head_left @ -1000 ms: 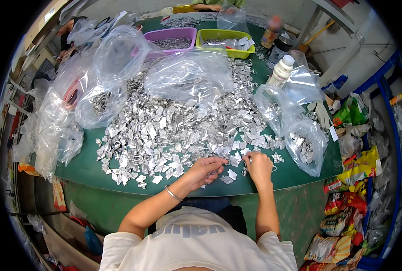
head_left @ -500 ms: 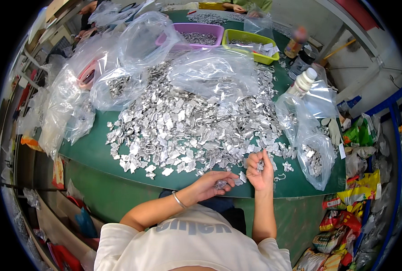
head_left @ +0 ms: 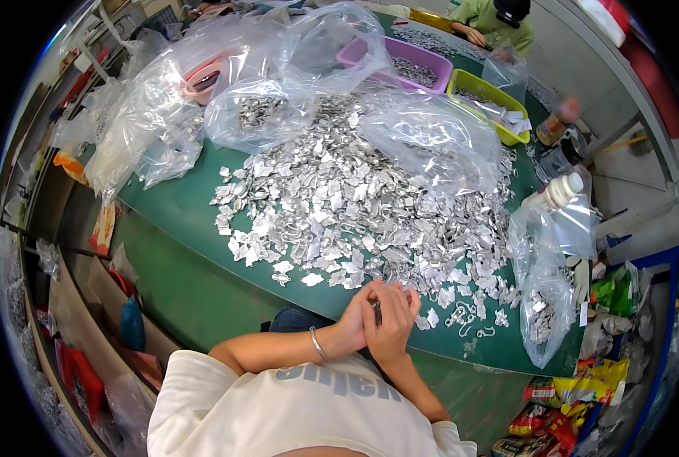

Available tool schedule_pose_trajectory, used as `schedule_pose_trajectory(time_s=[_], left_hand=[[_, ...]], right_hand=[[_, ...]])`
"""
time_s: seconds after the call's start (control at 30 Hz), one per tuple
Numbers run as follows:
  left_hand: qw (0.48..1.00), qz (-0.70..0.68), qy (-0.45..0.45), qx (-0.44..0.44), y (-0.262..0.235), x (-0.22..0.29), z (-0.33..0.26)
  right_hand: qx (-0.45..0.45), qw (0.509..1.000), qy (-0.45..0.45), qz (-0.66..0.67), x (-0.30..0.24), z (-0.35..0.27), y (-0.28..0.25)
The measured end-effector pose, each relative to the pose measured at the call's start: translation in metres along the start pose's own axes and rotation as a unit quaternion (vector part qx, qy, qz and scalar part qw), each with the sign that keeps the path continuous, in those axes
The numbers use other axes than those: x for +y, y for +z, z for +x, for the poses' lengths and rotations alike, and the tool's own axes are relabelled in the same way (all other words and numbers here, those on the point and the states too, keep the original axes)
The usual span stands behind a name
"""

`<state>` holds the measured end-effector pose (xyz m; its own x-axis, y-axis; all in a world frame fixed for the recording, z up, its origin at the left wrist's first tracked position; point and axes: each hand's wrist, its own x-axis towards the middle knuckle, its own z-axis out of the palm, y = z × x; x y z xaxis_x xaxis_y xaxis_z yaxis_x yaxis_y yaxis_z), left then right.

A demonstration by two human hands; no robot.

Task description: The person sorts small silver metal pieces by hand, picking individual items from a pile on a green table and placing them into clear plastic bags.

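Observation:
My left hand (head_left: 349,328) and my right hand (head_left: 392,326) are pressed together at the table's front edge, fingers curled. A bit of silver metal charm pieces (head_left: 377,310) shows between them; the rest is covered by the fingers. Just beyond my hands spreads a wide heap of flat silver metal pieces (head_left: 332,199), each small with a lobed outline. A few loose hook-shaped pieces (head_left: 461,314) lie right of my right hand. My left wrist wears a metal bangle (head_left: 318,344).
Clear plastic bags (head_left: 431,141) lie over and around the heap; one bag of pieces (head_left: 541,320) sits at right. Purple (head_left: 441,76) and yellow-green (head_left: 518,137) tubs stand behind, with a white bottle (head_left: 559,190) at right. Across the green table (head_left: 172,190) sits another person (head_left: 499,30).
My hands, apart before, have come together, the right one moving left and down onto the left. The view has turned, so the table looks tilted and more of the other person shows.

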<state>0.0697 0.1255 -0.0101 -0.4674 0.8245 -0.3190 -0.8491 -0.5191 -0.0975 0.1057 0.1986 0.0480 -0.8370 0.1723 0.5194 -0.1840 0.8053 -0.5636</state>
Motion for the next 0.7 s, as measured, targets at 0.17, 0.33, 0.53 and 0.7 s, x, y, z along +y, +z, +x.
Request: schedule_pose_trajectory(time_s=[0.17,0.33,0.53,0.7], left_hand=[[0.994,0.060,0.064,0.065,0.010,0.006,-0.004],[0.986,0.105,0.120,0.037,0.013,0.011,-0.012],[0.971,0.127,0.194,0.064,-0.013,0.039,-0.001],[0.984,-0.081,0.152,-0.043,0.020,0.131,0.002]], right_hand=[[0.011,1.000,0.005,0.027,-0.002,0.009,0.015],[0.035,0.999,-0.008,0.036,-0.001,0.026,0.029],[0.048,0.992,-0.030,0.111,-0.014,0.047,0.051],[0.045,0.979,-0.014,0.198,-0.011,0.049,0.055]])
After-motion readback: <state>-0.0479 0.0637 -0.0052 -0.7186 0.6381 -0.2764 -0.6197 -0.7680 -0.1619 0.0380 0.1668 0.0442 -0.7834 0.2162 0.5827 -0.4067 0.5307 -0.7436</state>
